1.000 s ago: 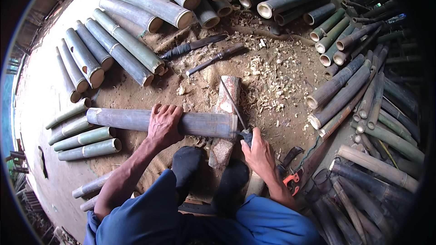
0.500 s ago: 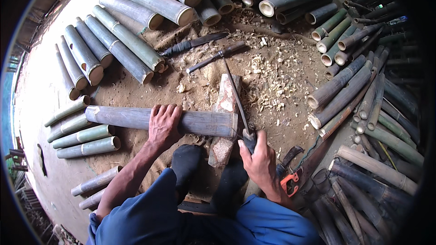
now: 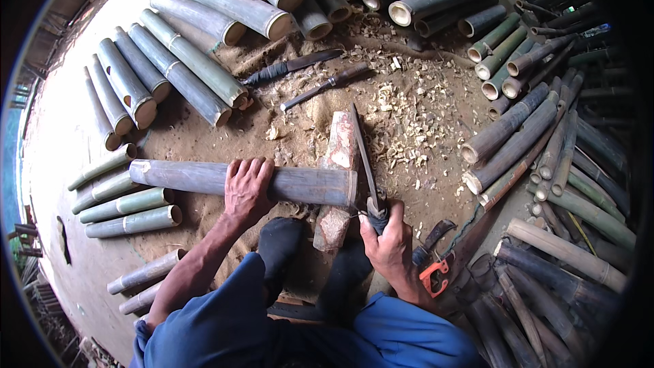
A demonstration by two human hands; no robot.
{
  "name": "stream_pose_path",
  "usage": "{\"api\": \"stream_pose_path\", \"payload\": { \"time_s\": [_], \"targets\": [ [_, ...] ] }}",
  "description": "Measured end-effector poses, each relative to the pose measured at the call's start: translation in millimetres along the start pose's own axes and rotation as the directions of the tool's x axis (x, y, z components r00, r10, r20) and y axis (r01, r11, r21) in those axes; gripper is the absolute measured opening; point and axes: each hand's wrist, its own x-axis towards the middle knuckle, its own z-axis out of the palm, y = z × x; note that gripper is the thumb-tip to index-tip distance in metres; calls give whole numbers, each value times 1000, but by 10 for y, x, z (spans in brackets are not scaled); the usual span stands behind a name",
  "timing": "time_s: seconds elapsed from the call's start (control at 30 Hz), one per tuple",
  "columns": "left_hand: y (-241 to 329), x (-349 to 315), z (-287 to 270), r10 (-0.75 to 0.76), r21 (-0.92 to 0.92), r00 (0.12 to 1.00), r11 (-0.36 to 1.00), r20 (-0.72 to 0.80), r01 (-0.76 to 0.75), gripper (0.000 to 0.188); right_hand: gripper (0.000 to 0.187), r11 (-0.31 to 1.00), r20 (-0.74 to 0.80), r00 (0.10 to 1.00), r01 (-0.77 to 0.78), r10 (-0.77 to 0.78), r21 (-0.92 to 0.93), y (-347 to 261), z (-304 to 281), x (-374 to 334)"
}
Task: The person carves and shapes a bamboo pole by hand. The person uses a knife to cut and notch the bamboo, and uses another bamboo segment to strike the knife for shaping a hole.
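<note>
A grey-green bamboo section lies crosswise in front of me, its right end resting on a pale, rough wooden block. My left hand presses on its middle from above, fingers curled over the far side. A machete with a dark wrapped handle is in my right hand, which is closed around the grip just right of the bamboo's cut end. Its long narrow blade points away from me, beside the block. Whether the blade touches the bamboo I cannot tell.
Beyond the block lie another wrapped-handle knife and a short-bladed tool with a straight handle. Pale shavings litter the ground. Cut bamboo is laid out left, far and right. An orange-handled tool lies by my right forearm.
The machete has turned in my right hand, showing more of the blade's side, and its tip has come back toward me and slightly right. My left hand and the bamboo have stayed put.
</note>
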Motion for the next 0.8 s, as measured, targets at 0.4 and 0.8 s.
{"api": "stream_pose_path", "payload": {
  "time_s": [0.4,0.8],
  "targets": [
    [23,0,79,13,20,1000,1000,-14,-13,70,33,1000,-15,1000,-6,6,14,8,-81,-59],
    [8,-72,106,14,64,998,998,-63,-10,70,33,998,40,998,-44,43,49,-60,-70,-21]
  ]
}}
